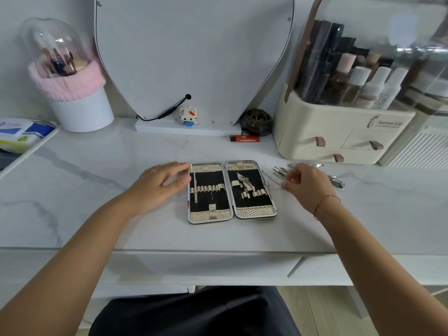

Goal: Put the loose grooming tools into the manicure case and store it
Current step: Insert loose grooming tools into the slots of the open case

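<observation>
The manicure case (231, 212) lies open flat on the white marble table, black lining and gold loops showing. One thin tool (195, 190) sits in its left half; a tool (244, 183) lies in the right half. My left hand (162, 185) touches the case's left edge with straight fingers. Several loose metal grooming tools (337, 181) lie in a pile to the right of the case. My right hand (308, 187) hovers over that pile, fingertips pinching a thin metal tool (272, 178) at its near end.
A cream cosmetics organizer (339, 132) with drawers stands at the back right. A red lighter (244, 138), a dark round jar (256, 121), a mirror base (169, 128) with a toy figure and a brush holder (77, 107) line the back.
</observation>
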